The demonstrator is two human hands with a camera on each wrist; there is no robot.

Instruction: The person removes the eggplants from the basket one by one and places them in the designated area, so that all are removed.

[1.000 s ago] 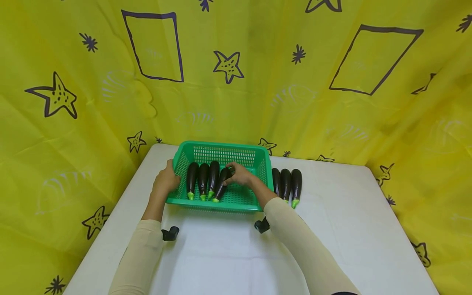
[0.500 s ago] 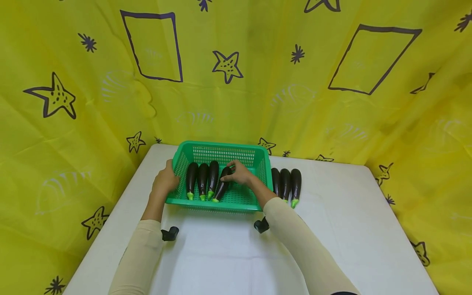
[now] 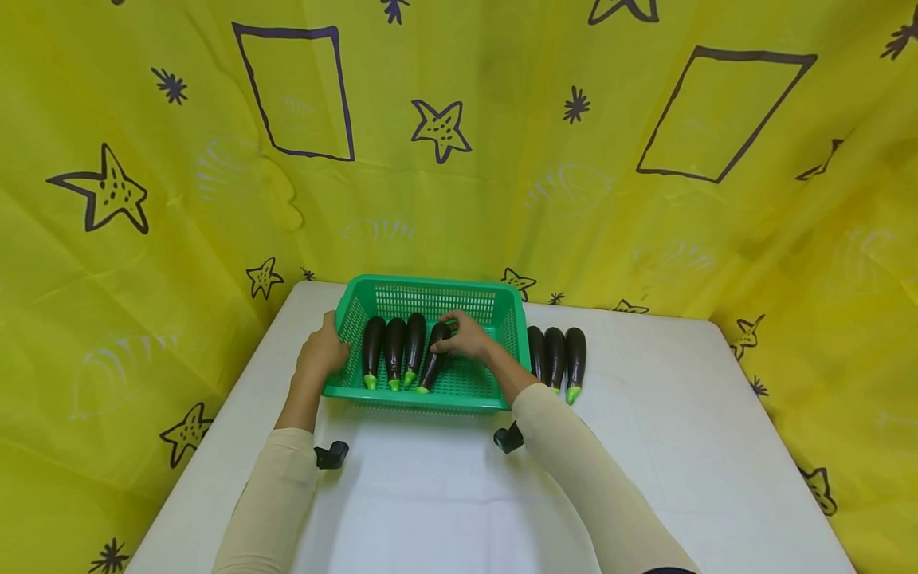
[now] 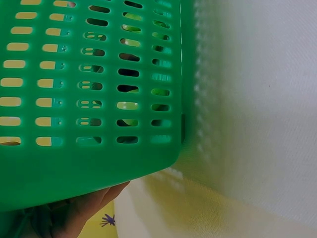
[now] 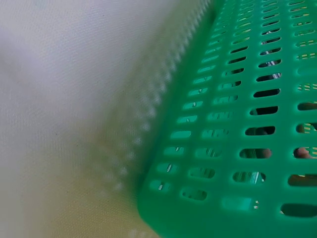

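Note:
A green plastic basket (image 3: 423, 400) with slotted walls stands on the white table. My left hand (image 3: 324, 349) grips its left rim; the left wrist view shows part of that hand (image 4: 94, 204) at the rim, outside the slotted wall (image 4: 84, 161). Inside the basket my right hand (image 3: 468, 336) holds an eggplant (image 3: 433, 368) near its upper end, thumb on one side and fingers on the other. Its green stem end points toward me. Three more eggplants (image 3: 394, 351) lie side by side just left of it. From the right wrist, the basket wall (image 5: 208, 218) hides most of the right hand.
Three eggplants (image 3: 576, 359) lie on the table (image 3: 660, 414) against the basket's right side, partly behind its wall. Small black curved pieces (image 3: 331, 455) project at both wrists. A yellow curtain (image 3: 488, 207) with drawn starfish hangs around the table's back and sides.
The right hand shifts slightly, and the eggplant it holds swings a little upright, its stem end moving slightly right. The left hand and basket stay in place.

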